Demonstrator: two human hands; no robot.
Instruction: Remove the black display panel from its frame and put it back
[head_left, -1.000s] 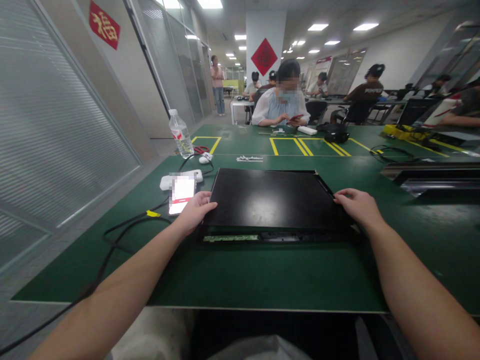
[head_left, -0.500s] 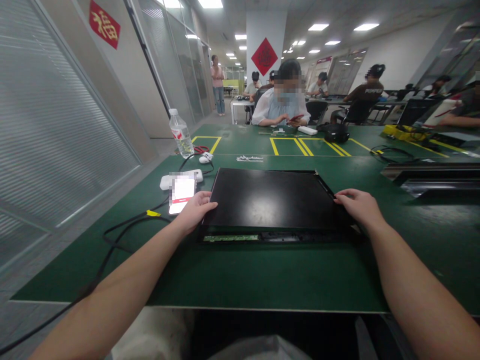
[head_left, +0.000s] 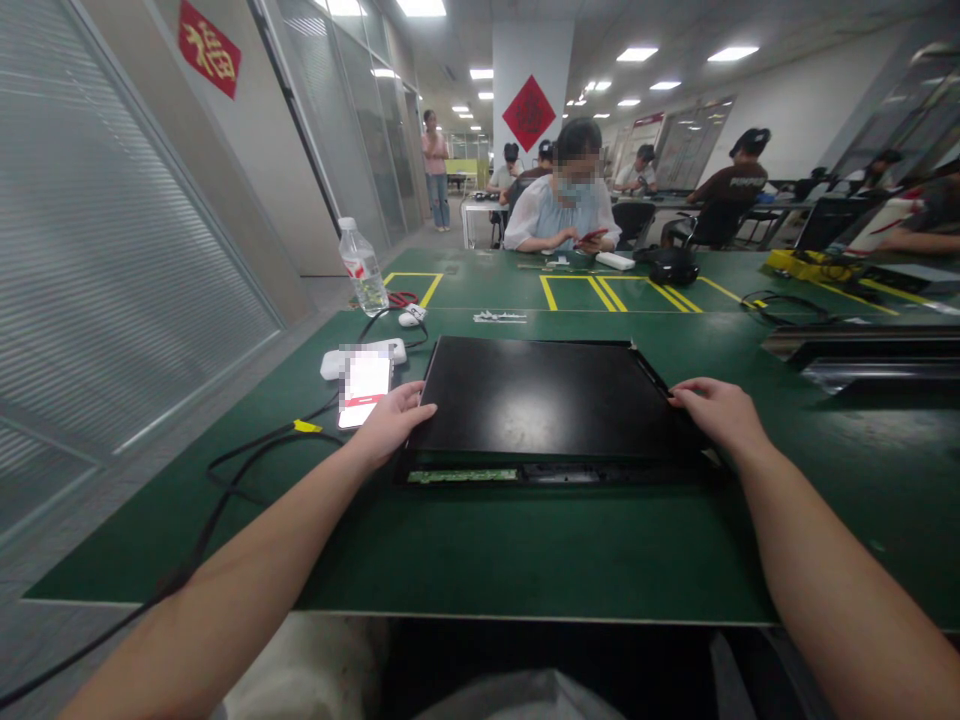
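Observation:
A flat black display panel (head_left: 544,400) lies on the green table mat (head_left: 525,545), with a thin green circuit strip (head_left: 461,477) showing along its near edge. My left hand (head_left: 390,420) grips the panel's left edge near the front corner, fingers curled over it. My right hand (head_left: 716,412) grips the right edge the same way, thumb on top. Both forearms reach in from the near side of the table.
A lit phone (head_left: 365,385) and white power bank (head_left: 330,362) lie left of the panel, black cables (head_left: 247,455) beside them. A water bottle (head_left: 362,268), scissors and mouse stand further back. Another dark panel (head_left: 862,355) lies right. A seated person (head_left: 562,205) faces me across the table.

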